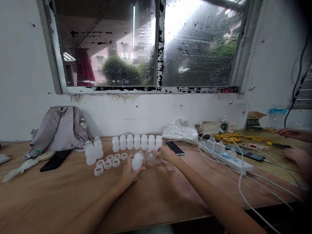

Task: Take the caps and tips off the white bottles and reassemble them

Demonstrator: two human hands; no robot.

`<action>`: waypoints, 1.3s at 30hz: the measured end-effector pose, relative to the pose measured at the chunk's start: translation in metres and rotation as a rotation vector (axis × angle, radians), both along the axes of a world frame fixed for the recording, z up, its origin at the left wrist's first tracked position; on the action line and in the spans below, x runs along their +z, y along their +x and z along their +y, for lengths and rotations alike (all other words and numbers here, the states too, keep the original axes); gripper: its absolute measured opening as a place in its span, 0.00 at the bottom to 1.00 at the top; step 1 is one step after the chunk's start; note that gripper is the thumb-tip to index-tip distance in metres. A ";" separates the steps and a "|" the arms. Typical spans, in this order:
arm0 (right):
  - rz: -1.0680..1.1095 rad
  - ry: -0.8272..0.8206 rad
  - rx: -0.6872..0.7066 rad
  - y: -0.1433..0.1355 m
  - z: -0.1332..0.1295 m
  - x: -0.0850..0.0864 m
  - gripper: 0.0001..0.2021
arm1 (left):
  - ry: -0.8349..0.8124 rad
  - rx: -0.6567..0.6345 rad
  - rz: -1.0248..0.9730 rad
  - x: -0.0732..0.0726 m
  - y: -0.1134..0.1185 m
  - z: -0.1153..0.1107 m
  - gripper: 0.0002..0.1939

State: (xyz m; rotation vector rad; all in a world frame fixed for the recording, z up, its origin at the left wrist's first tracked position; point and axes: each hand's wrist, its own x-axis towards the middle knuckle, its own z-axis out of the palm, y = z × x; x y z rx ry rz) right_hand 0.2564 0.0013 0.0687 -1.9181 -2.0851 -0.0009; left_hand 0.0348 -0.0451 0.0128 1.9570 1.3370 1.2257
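My left hand [130, 169] is wrapped round a small white bottle [136, 162], held tilted above the table. My right hand [166, 153] reaches to the clear dome caps [150, 159], its fingers closed at one of them; whether it grips the cap is hard to make out. Behind both hands stands a row of several white bottles [137, 142] without caps. Left of my left hand lie several clear rings [107, 164] in two rows. Two bottles with clear caps [90, 155] stand farther left.
A phone [175, 148] lies behind my right hand. White cables and a power strip [226, 157] are on the right, with another person's hands [296, 152] beyond. A grey backpack [60, 126] and a black pouch [55, 161] sit at the left.
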 end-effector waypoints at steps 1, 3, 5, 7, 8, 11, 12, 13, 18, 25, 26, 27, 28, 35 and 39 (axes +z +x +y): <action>0.000 -0.002 -0.001 -0.001 0.001 -0.003 0.14 | 0.018 -0.015 0.007 0.001 0.000 -0.001 0.32; 0.010 0.003 -0.012 -0.003 0.002 -0.009 0.12 | 0.057 -0.043 0.027 0.004 0.000 -0.003 0.29; 0.017 0.015 -0.026 -0.004 0.000 -0.010 0.12 | 0.083 -0.059 0.044 0.006 0.000 -0.005 0.26; 0.045 0.055 -0.046 -0.003 -0.006 -0.007 0.12 | 0.092 -0.064 0.045 0.008 0.000 -0.006 0.25; 0.086 0.102 -0.055 -0.003 -0.010 -0.003 0.12 | 0.093 -0.065 0.041 0.008 0.000 -0.007 0.24; 0.362 0.334 0.013 -0.003 -0.020 0.012 0.14 | 0.101 -0.073 0.036 0.007 0.001 -0.005 0.24; 0.492 0.378 0.093 -0.004 -0.023 0.017 0.14 | 0.103 -0.073 0.039 0.007 0.001 -0.005 0.24; 0.618 0.371 0.196 -0.006 -0.024 0.022 0.15 | 0.104 -0.075 0.043 0.007 0.001 -0.004 0.24; 0.954 0.068 0.503 -0.022 -0.024 0.033 0.17 | 0.100 -0.094 0.070 0.009 0.001 -0.003 0.24; 0.842 -0.022 0.520 -0.037 -0.018 0.036 0.16 | 0.111 -0.101 0.049 0.011 0.002 -0.006 0.25; 0.820 -0.023 0.522 -0.038 -0.019 0.038 0.16 | 0.101 -0.092 0.046 0.010 0.002 -0.006 0.25; 0.797 -0.025 0.527 -0.038 -0.020 0.039 0.16 | 0.091 -0.085 0.044 0.010 0.002 -0.006 0.25; 0.777 -0.027 0.532 -0.039 -0.021 0.041 0.16 | 0.085 -0.079 0.042 0.010 0.002 -0.006 0.25; 0.713 -0.081 0.509 -0.044 -0.030 0.044 0.15 | 0.079 -0.069 0.050 0.008 0.002 -0.005 0.26; 0.735 -0.125 0.542 -0.048 -0.028 0.039 0.15 | 0.085 -0.067 0.049 0.006 0.001 -0.004 0.26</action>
